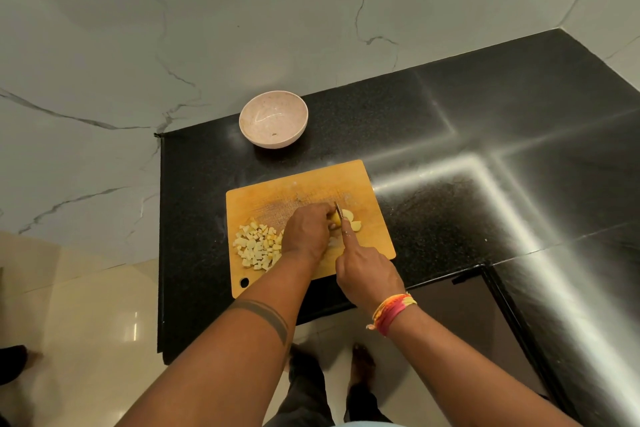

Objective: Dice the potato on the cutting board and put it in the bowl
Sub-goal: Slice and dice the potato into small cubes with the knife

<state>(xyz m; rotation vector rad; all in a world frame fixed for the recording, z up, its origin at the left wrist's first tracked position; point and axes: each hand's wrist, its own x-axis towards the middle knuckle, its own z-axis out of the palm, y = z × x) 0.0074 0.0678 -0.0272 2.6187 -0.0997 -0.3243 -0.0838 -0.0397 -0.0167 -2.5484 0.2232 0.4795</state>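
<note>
Two hands: left hand (306, 230) steadies potato (348, 220) (uncut part), right hand (365, 270) grips knife (338, 210).

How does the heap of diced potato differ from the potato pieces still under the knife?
The diced potato lies as many small cubes at the cutting board's left side, untouched; the uncut potato pieces are a few larger chunks near the middle. The left hand steadies the uncut pieces, and the knife, held by the right hand, is cutting into them. Both are pale yellow and on the board; neither is in the bowl.
</note>
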